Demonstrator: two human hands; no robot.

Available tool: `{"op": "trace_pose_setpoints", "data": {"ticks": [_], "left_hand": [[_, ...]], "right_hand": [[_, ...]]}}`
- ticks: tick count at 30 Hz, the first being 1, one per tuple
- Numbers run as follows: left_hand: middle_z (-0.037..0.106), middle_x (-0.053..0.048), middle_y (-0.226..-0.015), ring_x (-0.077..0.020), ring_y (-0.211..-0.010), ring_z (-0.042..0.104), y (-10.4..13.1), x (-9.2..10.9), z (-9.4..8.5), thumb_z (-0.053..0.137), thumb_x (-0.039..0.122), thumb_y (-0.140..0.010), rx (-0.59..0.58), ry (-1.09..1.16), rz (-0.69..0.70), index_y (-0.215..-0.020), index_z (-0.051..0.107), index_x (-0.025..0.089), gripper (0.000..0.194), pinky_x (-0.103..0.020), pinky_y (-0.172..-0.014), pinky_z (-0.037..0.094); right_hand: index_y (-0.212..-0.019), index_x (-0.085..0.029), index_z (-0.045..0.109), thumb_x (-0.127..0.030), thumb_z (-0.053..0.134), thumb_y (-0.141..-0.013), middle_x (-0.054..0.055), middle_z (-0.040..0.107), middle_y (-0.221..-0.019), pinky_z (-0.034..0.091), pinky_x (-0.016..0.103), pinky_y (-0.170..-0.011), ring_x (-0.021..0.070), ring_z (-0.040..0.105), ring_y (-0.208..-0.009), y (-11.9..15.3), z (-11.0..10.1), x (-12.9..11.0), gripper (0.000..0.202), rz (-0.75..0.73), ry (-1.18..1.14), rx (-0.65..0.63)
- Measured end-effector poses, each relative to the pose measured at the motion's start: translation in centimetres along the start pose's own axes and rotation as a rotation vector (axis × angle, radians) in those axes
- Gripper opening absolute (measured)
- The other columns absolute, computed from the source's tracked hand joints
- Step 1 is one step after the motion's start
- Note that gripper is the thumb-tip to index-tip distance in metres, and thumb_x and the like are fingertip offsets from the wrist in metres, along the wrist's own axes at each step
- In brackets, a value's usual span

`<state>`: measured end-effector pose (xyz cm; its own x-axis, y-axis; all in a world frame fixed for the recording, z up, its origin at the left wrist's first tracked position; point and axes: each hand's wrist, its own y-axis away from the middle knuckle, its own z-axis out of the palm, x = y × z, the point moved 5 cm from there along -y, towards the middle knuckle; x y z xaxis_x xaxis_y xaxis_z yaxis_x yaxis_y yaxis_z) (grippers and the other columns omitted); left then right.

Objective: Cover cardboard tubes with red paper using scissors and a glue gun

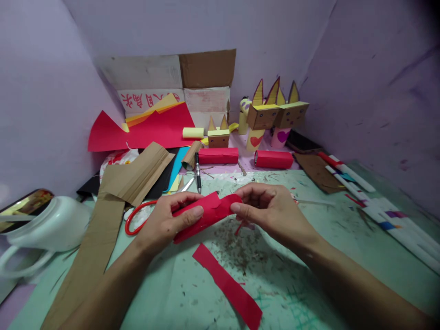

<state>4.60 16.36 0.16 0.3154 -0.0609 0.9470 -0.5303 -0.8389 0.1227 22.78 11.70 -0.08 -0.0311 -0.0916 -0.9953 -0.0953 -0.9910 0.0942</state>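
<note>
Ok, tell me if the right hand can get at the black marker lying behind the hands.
Probably yes, once it lets go. The right hand is pinching the red paper roll together with the left hand. The black marker lies uncovered on the mat just beyond, with nothing between.

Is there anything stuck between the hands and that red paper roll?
No, nothing visible. The left hand and the right hand both grip the red paper roll directly with bare fingers. The red strip lies apart on the table, below the roll.
</note>
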Motion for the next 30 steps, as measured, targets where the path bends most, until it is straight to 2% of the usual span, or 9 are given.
{"op": "trace_pose_setpoints", "data": {"ticks": [6, 12, 17, 24, 30], "left_hand": [[0.068, -0.003, -0.085, -0.0156, -0.070, 0.057, -0.10, 0.05, 0.07, 0.066, 0.051, -0.073, -0.016, -0.062, -0.018, -0.098, 0.067, 0.017, 0.041, -0.024, -0.061, 0.043], [0.069, -0.004, -0.089, -0.0189, -0.076, 0.060, -0.13, 0.32, 0.18, 0.064, 0.050, -0.073, -0.025, -0.103, -0.003, -0.097, 0.068, 0.018, 0.040, -0.026, -0.064, 0.045], [0.068, -0.003, -0.086, -0.0167, -0.071, 0.058, -0.10, 0.41, 0.24, 0.065, 0.049, -0.072, -0.027, -0.086, -0.005, -0.097, 0.067, 0.016, 0.041, -0.025, -0.061, 0.042], [0.066, -0.001, -0.082, -0.0139, -0.067, 0.055, -0.08, -0.09, 0.15, 0.067, 0.049, -0.074, -0.026, -0.008, -0.013, -0.097, 0.068, 0.018, 0.039, -0.022, -0.057, 0.040], [0.068, -0.003, -0.086, -0.0166, -0.074, 0.058, -0.15, 0.00, 0.10, 0.068, 0.049, -0.073, -0.011, -0.005, -0.004, -0.096, 0.069, 0.017, 0.040, -0.024, -0.063, 0.044]], "right_hand": [[-0.062, -0.017, 0.066, -0.022, 0.071, -0.062, -0.003, 0.059, -0.047, 0.041, 0.021, -0.042, 0.0086, 0.051, -0.043, 0.09, 0.18, 0.13, 0.007, 0.016, 0.051, -0.035], [-0.062, -0.017, 0.067, -0.021, 0.069, -0.062, -0.001, 0.061, -0.047, 0.041, 0.022, -0.043, 0.0103, 0.053, -0.044, 0.13, 0.20, 0.23, 0.004, 0.039, 0.073, -0.050], [-0.061, -0.018, 0.067, -0.019, 0.069, -0.061, -0.001, 0.061, -0.047, 0.040, 0.022, -0.043, 0.0104, 0.053, -0.044, 0.18, 0.40, 0.30, 0.002, 0.020, 0.092, -0.067], [-0.063, -0.018, 0.067, -0.027, 0.070, -0.062, -0.002, 0.060, -0.049, 0.038, 0.023, -0.043, 0.0100, 0.051, -0.044, 0.30, 0.01, -0.38, 0.009, -0.060, 0.117, -0.011], [-0.062, -0.017, 0.064, -0.027, 0.070, -0.062, -0.003, 0.058, -0.048, 0.041, 0.021, -0.040, 0.0091, 0.051, -0.041, 0.07, -0.06, -0.22, 0.011, 0.002, 0.084, -0.043]]}}
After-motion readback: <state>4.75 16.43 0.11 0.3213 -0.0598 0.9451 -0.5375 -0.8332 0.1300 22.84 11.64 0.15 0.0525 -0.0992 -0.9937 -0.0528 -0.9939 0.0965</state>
